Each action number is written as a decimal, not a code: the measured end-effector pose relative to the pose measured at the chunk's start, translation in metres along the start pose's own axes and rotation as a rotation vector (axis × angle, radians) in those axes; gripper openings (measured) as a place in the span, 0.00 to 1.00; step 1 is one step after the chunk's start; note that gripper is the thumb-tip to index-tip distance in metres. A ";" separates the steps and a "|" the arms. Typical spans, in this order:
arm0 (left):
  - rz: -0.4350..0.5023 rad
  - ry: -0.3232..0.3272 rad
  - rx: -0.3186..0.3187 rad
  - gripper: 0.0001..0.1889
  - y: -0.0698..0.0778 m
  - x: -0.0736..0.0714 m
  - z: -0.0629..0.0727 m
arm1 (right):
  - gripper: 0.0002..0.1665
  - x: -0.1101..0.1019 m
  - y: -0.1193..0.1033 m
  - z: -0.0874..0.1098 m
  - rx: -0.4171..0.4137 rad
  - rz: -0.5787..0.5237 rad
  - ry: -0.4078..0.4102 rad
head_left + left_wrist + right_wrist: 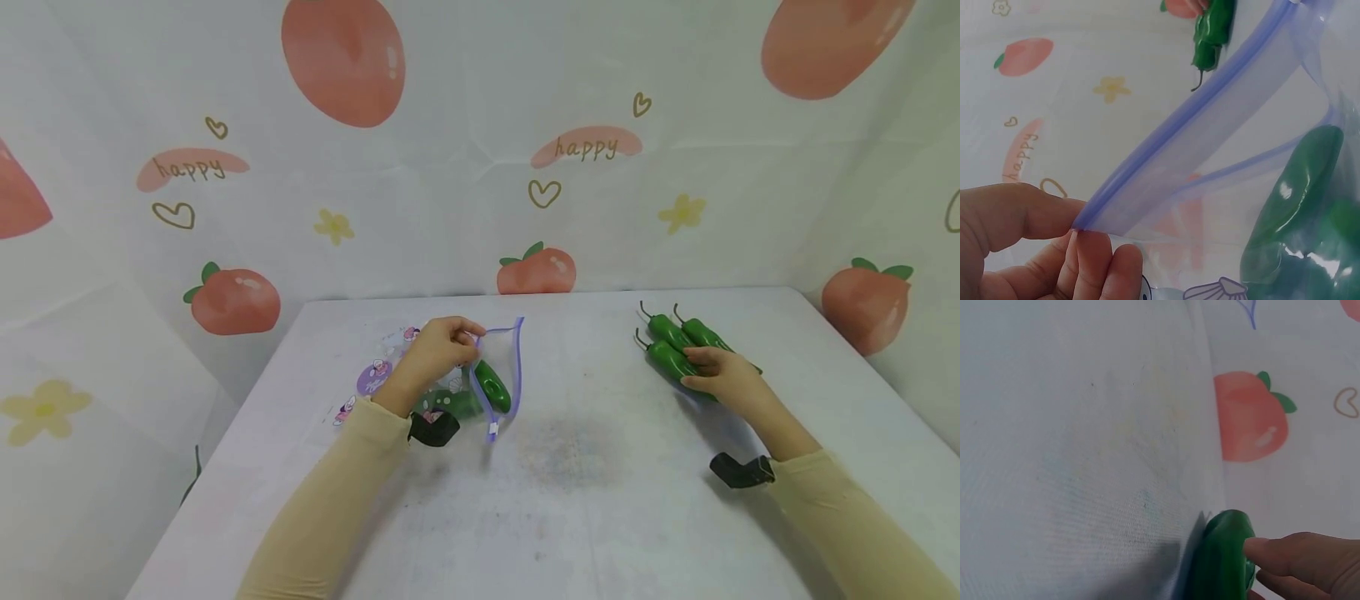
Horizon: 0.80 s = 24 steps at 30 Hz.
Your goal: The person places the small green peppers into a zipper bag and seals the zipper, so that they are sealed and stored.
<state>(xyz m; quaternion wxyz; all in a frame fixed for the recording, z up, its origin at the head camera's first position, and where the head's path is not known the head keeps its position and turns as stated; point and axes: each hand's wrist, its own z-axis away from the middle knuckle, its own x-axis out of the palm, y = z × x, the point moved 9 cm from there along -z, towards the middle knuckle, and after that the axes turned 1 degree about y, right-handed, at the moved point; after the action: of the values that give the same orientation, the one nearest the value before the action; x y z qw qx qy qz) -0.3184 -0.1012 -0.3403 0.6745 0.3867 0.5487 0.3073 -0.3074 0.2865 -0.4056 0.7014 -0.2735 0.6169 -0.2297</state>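
On the left of the table, my left hand [441, 354] pinches the upper corner of a clear zip bag [517, 358] between thumb and fingers. The purple-edged mouth of the bag gapes to the right. Inside it lie green peppers; one pepper [492, 387] is near the mouth, the others show blurred through the printed plastic. Over on the right, my right hand [729, 385] grips the nearest of three green peppers, this pepper [666, 358] between thumb and fingers. In the right wrist view the thumb presses on the blunt end of that pepper [1222, 559]; its stem is hidden there.
Two more green peppers, one pepper [667, 331] and another pepper [703, 332], lie just beyond the gripped one. A white cloth covers the table [570, 533]. Behind it hangs a curtain [450, 200] printed with fruit, close to the table's back edge.
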 end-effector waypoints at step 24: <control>0.017 -0.004 0.000 0.17 0.001 -0.003 0.002 | 0.40 0.004 0.003 -0.004 0.062 0.112 -0.074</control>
<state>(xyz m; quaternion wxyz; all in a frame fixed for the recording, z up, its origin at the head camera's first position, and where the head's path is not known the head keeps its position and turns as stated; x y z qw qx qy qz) -0.3170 -0.1031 -0.3376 0.6730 0.3918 0.5442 0.3121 -0.3105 0.2859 -0.4105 0.7434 -0.2253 0.5976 -0.1988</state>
